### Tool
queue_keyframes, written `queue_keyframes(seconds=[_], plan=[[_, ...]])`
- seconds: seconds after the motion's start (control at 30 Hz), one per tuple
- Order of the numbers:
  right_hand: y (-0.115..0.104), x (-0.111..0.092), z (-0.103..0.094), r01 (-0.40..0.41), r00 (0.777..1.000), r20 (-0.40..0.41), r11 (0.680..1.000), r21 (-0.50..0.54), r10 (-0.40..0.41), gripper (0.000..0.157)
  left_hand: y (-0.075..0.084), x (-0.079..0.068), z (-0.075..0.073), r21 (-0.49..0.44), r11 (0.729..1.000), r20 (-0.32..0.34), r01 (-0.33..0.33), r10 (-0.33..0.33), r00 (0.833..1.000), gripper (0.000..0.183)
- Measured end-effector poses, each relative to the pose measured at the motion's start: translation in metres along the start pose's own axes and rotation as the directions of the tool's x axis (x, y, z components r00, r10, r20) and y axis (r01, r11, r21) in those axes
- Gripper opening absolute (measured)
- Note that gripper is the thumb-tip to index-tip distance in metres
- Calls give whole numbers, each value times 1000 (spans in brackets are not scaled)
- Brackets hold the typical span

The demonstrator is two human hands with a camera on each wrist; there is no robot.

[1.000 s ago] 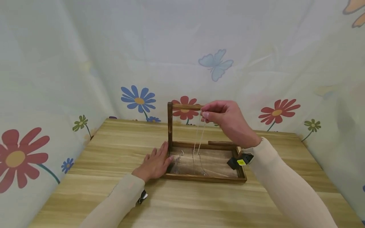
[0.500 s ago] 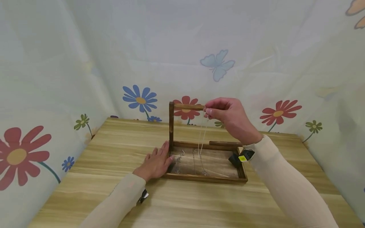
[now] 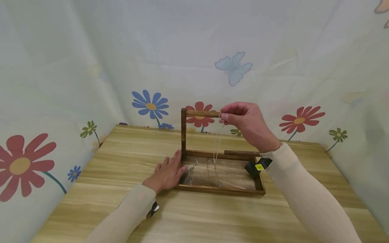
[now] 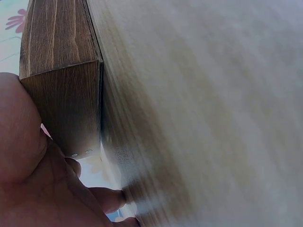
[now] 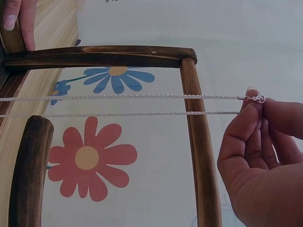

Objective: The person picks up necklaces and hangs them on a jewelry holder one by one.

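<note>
In the head view, my right hand (image 3: 250, 126) pinches a thin silver chain necklace (image 3: 216, 143) close by the free end of the top bar (image 3: 200, 113) of a dark wooden jewelry stand. Two strands of the necklace hang down toward the stand's tray (image 3: 218, 191). The right wrist view shows a small ring clasp (image 5: 259, 98) at the fingertips, with the strands passing in front of the bar. My left hand (image 3: 165, 173) rests at the tray's left end, thumb over the rim and fingers extended along the outside on the table.
More silver chains (image 3: 191, 173) lie in the tray. A shorter lower bar (image 3: 241, 153) runs along its back right. One upright post (image 3: 183, 135) carries the top bar at the left. The wood-grain table (image 3: 136, 141) meets a flower-printed cloth backdrop (image 3: 170, 50) behind.
My right hand has shifted slightly right and up with the necklace, toward the end of the top bar. The left hand stays at the tray, and the whole head view has drifted a little.
</note>
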State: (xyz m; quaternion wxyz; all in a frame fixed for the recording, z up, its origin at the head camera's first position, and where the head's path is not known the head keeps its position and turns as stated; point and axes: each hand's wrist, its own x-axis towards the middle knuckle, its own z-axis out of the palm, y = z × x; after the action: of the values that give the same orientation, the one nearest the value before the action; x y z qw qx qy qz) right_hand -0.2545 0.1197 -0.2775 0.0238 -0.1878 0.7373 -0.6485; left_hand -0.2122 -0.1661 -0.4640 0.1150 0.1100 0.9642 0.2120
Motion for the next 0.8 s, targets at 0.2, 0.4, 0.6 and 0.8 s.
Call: queue_keyframes(seconds=[0.2,0.4,0.6,0.8], plan=[[-2,0,-4,11,1000,5,1000,17,-11,26,1,1,0,8,1000,-1,1,-1,1000,73],[-2,-2,-9,24,1000,6,999,42,-25,16,2,2,0,11,1000,-11,-7,8,1000,74],[-1,-2,-15,27,1000,2,998,57,-27,13,4,-2,-2,-8,1000,0,2,-2,1000,72],[1,-4,-22,19,1000,-24,999,47,-18,15,2,-3,0,-28,1000,-8,-6,6,1000,72]])
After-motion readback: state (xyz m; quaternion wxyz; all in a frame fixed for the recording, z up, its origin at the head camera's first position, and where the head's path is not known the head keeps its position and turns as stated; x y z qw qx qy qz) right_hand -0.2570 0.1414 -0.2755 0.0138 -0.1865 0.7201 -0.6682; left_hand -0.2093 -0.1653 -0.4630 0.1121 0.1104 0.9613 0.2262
